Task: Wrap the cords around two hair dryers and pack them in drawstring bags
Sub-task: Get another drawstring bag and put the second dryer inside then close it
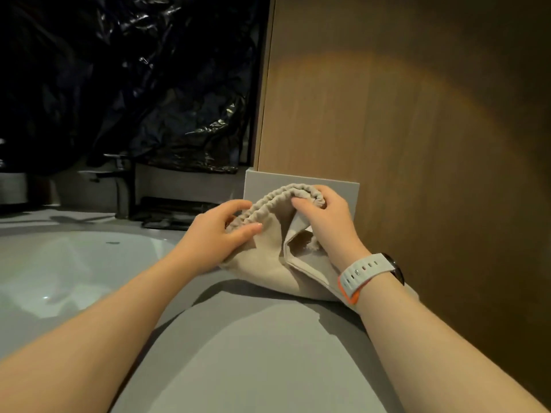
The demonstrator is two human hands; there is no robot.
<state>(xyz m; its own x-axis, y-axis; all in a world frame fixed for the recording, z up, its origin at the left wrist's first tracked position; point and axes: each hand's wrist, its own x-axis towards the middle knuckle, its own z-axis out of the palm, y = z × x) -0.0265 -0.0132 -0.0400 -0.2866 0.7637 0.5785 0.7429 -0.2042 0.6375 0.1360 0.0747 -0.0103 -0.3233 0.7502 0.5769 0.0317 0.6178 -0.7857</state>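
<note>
1. Nearest me, over the grey surface (253, 353), two bare forearms reach forward; a white-strapped watch (360, 271) sits on the right wrist.
2. Beyond them the beige drawstring bag (262, 260) lies on the surface, long axis running away from me, bottom toward me, gathered mouth raised and pointing away.
3. I see the left hand (214, 236) pinching the ruffled rim's left end and the right hand (325, 222) curled over its right end.
4. Behind stands a pale grey board (343, 192) against a wooden panel (417, 114); a white basin (59, 263) lies left, black plastic sheeting (134, 84) farthest back.
</note>
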